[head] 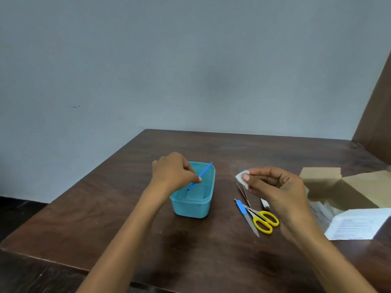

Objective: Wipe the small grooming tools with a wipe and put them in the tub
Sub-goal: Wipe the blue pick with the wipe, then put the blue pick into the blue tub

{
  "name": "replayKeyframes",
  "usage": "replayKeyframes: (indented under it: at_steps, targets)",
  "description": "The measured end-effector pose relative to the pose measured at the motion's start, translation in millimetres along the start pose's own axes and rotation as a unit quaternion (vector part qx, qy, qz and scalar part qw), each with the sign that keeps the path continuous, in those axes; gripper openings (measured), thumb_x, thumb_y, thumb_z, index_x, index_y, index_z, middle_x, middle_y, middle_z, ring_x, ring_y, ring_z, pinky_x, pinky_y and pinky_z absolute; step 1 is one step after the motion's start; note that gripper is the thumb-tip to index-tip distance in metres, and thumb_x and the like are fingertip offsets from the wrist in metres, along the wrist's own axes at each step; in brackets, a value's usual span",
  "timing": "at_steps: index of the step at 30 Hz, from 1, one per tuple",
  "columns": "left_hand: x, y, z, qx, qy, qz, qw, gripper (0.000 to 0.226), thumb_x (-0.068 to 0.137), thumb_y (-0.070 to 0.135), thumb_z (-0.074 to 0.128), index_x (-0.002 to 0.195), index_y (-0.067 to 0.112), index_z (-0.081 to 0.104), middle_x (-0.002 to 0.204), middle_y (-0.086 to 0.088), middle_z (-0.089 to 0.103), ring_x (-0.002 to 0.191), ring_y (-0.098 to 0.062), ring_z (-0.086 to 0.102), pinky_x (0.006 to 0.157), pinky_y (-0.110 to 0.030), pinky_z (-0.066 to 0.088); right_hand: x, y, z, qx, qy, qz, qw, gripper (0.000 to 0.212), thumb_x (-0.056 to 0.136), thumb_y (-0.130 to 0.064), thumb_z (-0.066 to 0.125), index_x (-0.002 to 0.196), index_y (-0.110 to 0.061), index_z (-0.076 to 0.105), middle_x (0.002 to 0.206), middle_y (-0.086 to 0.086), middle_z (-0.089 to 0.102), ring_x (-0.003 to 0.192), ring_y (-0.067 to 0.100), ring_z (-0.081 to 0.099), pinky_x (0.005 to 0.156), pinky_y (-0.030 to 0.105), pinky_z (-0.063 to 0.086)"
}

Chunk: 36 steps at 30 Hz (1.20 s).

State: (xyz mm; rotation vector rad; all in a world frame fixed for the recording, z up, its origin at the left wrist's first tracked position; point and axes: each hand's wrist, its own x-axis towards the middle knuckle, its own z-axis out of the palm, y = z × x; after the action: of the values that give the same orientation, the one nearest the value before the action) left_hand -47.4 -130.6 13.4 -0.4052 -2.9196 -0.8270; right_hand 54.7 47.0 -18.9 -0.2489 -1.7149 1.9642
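Note:
A light-blue tub (191, 208) stands in the middle of the brown table. My left hand (172, 171) pinches a thin blue-handled tool (204, 170) over the tub, its dark tip down inside near the bottom. My right hand (277, 188) holds a small white wipe (241, 177) between thumb and fingers, to the right of the tub. On the table below that hand lie tweezers (243, 193), a nail file with a blue grip (246, 216), yellow-handled scissors (263, 220) and a metal nail clipper (265, 204), partly hidden by the hand.
An open cardboard box (338, 187) with packets and a white flap with print (359, 225) sits at the right edge. The table's near edge (53, 261) runs along the lower left. A grey wall stands behind the table.

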Motion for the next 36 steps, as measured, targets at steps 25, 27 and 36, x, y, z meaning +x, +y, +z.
replayKeyframes:
  at_steps: [25,27,36]
  targets:
    - [-39.1,45.6,82.0,0.083,0.013,0.313,0.946,0.03,0.088,0.01,0.055,0.112,0.024,0.068,0.117,0.005,0.057,0.112,-0.018,0.045,0.085,-0.026,0.029,-7.5,7.7,-44.3,-0.06,0.037,-0.021,0.997,0.023,0.074,-0.001,0.075,0.094,-0.009,0.069,0.079,0.006,0.074,0.068,0.011,0.069,0.06,0.022,0.057]
    - [-36.7,45.7,87.9,0.174,-0.005,0.324,0.93,0.039,0.086,0.005,0.051,0.116,0.026,0.065,0.12,0.005,0.058,0.113,-0.02,0.044,0.086,-0.029,0.026,-9.9,9.9,-48.0,-0.069,0.034,-0.024,0.997,0.019,0.074,-0.001,0.074,0.09,-0.009,0.07,0.078,0.004,0.073,0.067,0.008,0.068,0.062,0.021,0.057]
    - [-35.8,49.0,85.4,0.294,-0.006,0.331,0.896,0.031,0.087,0.006,0.051,0.109,0.022,0.066,0.112,0.001,0.063,0.107,-0.022,0.048,0.083,-0.032,0.025,-14.7,18.3,-54.5,-0.052,0.017,-0.024,0.998,0.016,0.075,0.002,0.072,0.086,-0.01,0.07,0.075,0.002,0.073,0.068,0.007,0.069,0.06,0.019,0.054]
